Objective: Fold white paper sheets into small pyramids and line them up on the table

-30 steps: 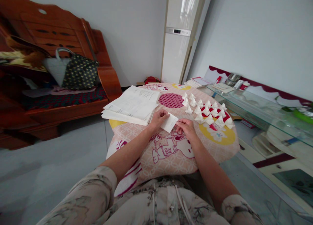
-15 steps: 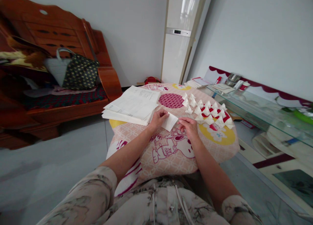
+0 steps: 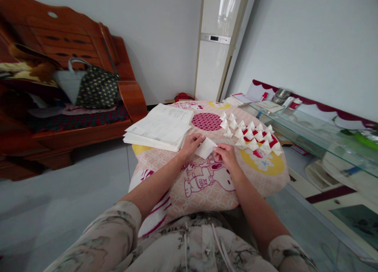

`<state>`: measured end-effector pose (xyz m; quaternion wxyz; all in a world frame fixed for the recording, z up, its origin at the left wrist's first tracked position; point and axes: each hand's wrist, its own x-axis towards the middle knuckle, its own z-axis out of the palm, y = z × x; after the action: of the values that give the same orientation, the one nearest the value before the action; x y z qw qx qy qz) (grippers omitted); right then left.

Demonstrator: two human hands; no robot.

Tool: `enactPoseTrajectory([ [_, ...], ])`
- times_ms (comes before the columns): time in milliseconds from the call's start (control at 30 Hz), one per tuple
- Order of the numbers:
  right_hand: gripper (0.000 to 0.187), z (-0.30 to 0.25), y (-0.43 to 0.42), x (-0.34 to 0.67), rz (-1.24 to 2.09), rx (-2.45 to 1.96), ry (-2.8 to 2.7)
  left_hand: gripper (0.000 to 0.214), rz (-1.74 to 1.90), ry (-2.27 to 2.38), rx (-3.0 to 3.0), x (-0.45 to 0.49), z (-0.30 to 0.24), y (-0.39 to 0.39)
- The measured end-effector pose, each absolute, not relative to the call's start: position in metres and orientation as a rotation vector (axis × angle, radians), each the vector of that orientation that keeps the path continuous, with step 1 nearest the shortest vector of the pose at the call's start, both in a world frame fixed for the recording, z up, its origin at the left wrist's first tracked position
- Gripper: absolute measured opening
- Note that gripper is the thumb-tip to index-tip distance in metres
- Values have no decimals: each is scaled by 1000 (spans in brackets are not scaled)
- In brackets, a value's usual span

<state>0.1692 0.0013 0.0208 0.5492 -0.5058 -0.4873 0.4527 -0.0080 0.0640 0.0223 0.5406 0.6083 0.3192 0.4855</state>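
Note:
A small folded piece of white paper [image 3: 206, 148] is stretched between my two hands, just above the patterned tablecloth [image 3: 177, 173]. My left hand [image 3: 191, 143] pinches its left edge. At its right edge, the fingers of my right hand [image 3: 225, 152] are closed on the paper. Left of my hands lies a stack of printed paper sheets [image 3: 161, 126], its top sheets slightly askew. Several white folded paper shapes [image 3: 251, 135] with pointed tips stand in rows on the right part of the table.
A glass-topped cabinet [image 3: 313, 126] adjoins the table on the right, with metal bowls [image 3: 282, 95] and papers on it. A pile of booklets [image 3: 240, 99] sits at the far right edge. Over to the left is a wooden bench [image 3: 67, 32] with bags [image 3: 97, 87].
My right hand has shifted slightly left and now grips the right edge of the folded paper. My left hand has barely moved.

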Motion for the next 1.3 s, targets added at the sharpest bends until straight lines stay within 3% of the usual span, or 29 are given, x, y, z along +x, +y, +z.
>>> enactPoseTrajectory([
  [133, 21, 24, -1, 169, 1093, -1146, -1129, 55, 1114, 697, 1352, -10, 26, 61],
  [533, 15, 13, 8, 171, 962, -1091, -1095, 57, 923, 458, 1560, -8, 13, 67],
  [633, 18, 9, 11, 175, 900, -1125, -1088, 53, 968, 466, 1659, -12, 12, 68],
  [833, 22, 2, 17, 184, 704, -1199, -1070, 20, 1083, 609, 2009, -17, 21, 63],
  [967, 23, 4, 20, 192, 616, -1183, -1015, 10, 1075, 563, 2184, -19, 25, 61],
  [1133, 24, 7, 7, 212, 627, -1340, -1173, 12, 887, 536, 2542, -22, 27, 57],
  [1300, 29, 12, -17, 227, 372, -1520, -1632, 21, 742, 451, 2712, -23, 23, 60],
])
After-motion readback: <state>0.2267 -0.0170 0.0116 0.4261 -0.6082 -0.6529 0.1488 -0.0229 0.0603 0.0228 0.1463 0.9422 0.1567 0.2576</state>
